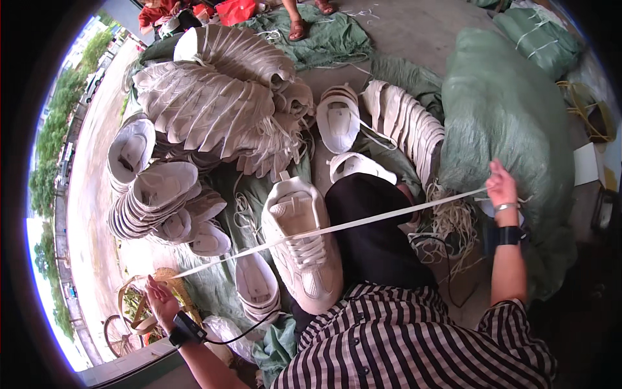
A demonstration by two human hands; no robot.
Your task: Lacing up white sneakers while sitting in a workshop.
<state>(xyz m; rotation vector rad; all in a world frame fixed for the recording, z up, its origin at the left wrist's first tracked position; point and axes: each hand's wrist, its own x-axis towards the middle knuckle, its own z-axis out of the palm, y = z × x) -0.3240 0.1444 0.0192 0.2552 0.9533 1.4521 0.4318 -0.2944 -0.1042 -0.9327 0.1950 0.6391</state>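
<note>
A long pale shoelace (pixel 389 213) is pulled taut between my hands. My left hand (pixel 161 302), low at the left, grips one end. Raised at the right, my right hand (pixel 501 186) pinches the other end in front of a green sack. Under the lace, a beige-white sneaker (pixel 303 249) rests upright at my left leg, its toe toward me. Laces criss-cross its front, and the stretched shoelace passes above them. Left of the sneaker sits a small nested stack of white shoe uppers (pixel 254 285).
Large stacks of beige shoe uppers (pixel 201 110) fan out ahead, with more nested uppers (pixel 155 194) at the left. A bundle of loose laces (pixel 451 223) hangs by my right knee. The bulging green sack (pixel 505 123) fills the right. Another person's foot (pixel 297 30) stands at the far side.
</note>
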